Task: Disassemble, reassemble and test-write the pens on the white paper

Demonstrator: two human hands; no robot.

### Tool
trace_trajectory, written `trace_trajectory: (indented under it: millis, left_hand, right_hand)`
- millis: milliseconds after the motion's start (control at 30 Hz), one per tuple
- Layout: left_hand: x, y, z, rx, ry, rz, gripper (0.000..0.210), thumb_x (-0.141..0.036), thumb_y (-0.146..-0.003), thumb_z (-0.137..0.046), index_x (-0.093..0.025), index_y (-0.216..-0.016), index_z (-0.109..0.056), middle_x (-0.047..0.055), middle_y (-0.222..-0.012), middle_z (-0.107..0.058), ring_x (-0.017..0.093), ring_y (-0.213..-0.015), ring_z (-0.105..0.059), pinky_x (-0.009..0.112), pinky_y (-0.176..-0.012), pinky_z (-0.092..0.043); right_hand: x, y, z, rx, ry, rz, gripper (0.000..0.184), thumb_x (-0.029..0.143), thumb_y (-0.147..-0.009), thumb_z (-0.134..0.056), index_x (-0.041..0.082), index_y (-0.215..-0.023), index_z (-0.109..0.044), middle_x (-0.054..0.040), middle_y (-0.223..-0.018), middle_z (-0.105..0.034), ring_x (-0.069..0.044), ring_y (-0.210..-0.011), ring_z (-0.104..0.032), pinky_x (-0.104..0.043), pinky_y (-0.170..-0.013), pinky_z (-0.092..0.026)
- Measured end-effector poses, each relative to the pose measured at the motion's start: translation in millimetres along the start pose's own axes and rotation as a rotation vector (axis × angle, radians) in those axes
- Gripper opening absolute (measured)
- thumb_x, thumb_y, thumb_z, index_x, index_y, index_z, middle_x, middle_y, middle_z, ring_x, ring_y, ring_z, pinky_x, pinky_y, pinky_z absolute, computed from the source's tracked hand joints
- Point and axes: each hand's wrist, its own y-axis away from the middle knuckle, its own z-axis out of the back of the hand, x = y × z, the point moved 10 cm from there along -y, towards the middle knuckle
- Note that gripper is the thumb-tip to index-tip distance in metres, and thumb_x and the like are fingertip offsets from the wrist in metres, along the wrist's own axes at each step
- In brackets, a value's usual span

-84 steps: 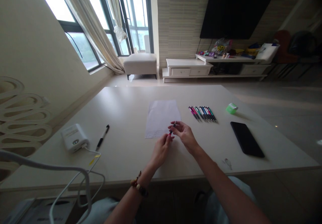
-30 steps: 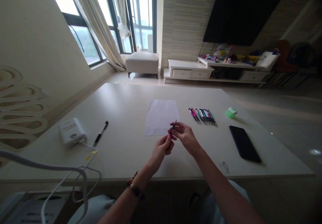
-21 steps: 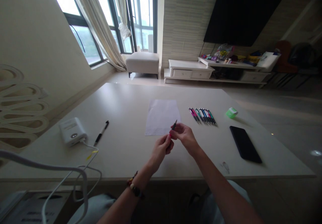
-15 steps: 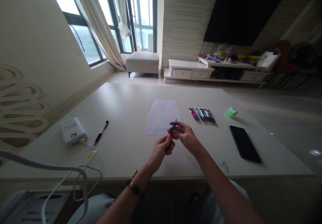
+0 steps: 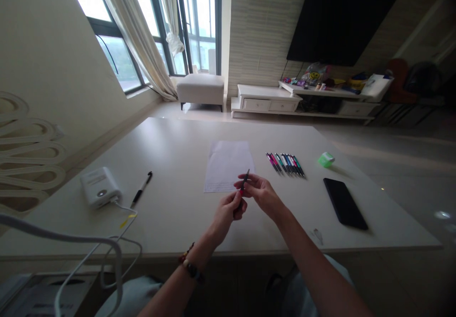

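The left hand's (image 5: 230, 210) fingers pinch the pen (image 5: 245, 181) at its pink part, near the paper's (image 5: 228, 163) five o'clock corner; the right hand's (image 5: 261, 192) pinch its dark end. Holding left firm, right light, seems best.

White counter (image 5: 171, 165), items spread.
Paper (image 5: 228, 163) middle; row of pens (image 5: 289, 164) right of it; green container (image 5: 325, 159) and black phone (image 5: 345, 203) further right; white power bank (image 5: 99, 188), cable (image 5: 124, 207), lone pen (image 5: 141, 190) left.

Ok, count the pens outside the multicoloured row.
2: the partly hidden pen held by the left hand and right hand; the black-and-white pen beside the power bank.
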Motion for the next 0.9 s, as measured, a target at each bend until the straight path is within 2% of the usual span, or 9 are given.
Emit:
trace_trajectory:
  millis: [133, 300, 400, 500, 633, 767, 900]
  left_hand:
    - [-0.7, 0.2, 2.8, -0.026, -0.029, -0.001, 0.044, -0.056, -0.074, -0.059, -0.013, -0.082, -0.058, -0.004, -0.055, -0.046, 0.004, -0.043, -0.028, 0.022, -0.043, -0.014]
    - [3.4, 0.9, -4.4, 0.044, 0.019, 0.043, 0.042, -0.054, -0.076, -0.059, -0.012, -0.086, -0.058, -0.003, -0.057, -0.046, 0.003, -0.042, -0.027, 0.021, -0.043, -0.014]
    - [2.2, 1.4, -5.0, 0.039, 0.016, 0.033, 0.041, -0.053, -0.077, -0.057, -0.013, -0.083, -0.057, -0.003, -0.057, -0.048, 0.004, -0.042, -0.029, 0.022, -0.043, -0.015]
    - [-0.2, 1.7, -2.4, 0.004, -0.01, 0.005, 0.041, -0.055, -0.077, -0.057, -0.014, -0.076, -0.054, -0.003, -0.056, -0.048, 0.004, -0.042, -0.028, 0.022, -0.043, -0.015]
    - [-2.6, 1.6, 3.4, -0.045, -0.051, -0.025, 0.041, -0.055, -0.075, -0.058, -0.014, -0.072, -0.053, -0.003, -0.056, -0.047, 0.004, -0.043, -0.029, 0.022, -0.043, -0.015]
    - [2.6, 1.6, -1.6, 0.017, 0.01, 0.037, 0.039, -0.052, -0.077, -0.058, -0.014, -0.079, -0.056, -0.003, -0.056, -0.047, 0.003, -0.041, -0.025, 0.022, -0.043, -0.013]
    - [8.4, 4.6, -11.5, 0.088, 0.085, 0.105, 0.039, -0.05, -0.078, -0.057, -0.013, -0.088, -0.059, -0.003, -0.056, -0.048, 0.003, -0.04, -0.025, 0.022, -0.042, -0.012]
  right_hand:
    - [0.8, 0.2, 10.0, -0.106, 0.091, 0.011, 0.034, 0.032, -0.06, -0.079, 0.017, -0.087, -0.065, -0.0026, -0.073, -0.067, -0.015, -0.066, -0.061, -0.028, -0.061, -0.05]
    - [1.0, 0.0, 4.1, 0.013, 0.003, 0.008, 0.036, 0.03, -0.066, -0.075, 0.017, -0.099, -0.064, -0.0042, -0.08, -0.069, -0.016, -0.075, -0.063, -0.029, -0.068, -0.049]
    - [5.6, 1.5, 2.0, 0.026, 0.01, 0.018, 0.038, 0.03, -0.067, -0.075, 0.019, -0.101, -0.064, -0.0043, -0.081, -0.069, -0.018, -0.08, -0.063, -0.03, -0.071, -0.05]
    - [8.6, 2.2, 2.4, -0.021, 0.093, 0.044, 0.037, 0.033, -0.065, -0.076, 0.019, -0.096, -0.064, -0.004, -0.081, -0.069, -0.018, -0.08, -0.064, -0.033, -0.071, -0.052]
    - [6.2, 1.4, 8.3, -0.118, 0.206, 0.058, 0.036, 0.032, -0.056, -0.08, 0.017, -0.085, -0.065, -0.0018, -0.07, -0.066, -0.016, -0.067, -0.062, -0.031, -0.064, -0.052]
    - [1.0, 1.1, 7.6, -0.092, 0.136, 0.013, 0.036, 0.032, -0.061, -0.077, 0.016, -0.091, -0.065, -0.0028, -0.072, -0.067, -0.015, -0.065, -0.061, -0.028, -0.059, -0.049]
    - [8.6, 1.8, 7.2, -0.037, 0.056, 0.033, 0.036, 0.031, -0.066, -0.074, 0.018, -0.099, -0.064, -0.0033, -0.077, -0.067, -0.017, -0.074, -0.062, -0.028, -0.066, -0.049]
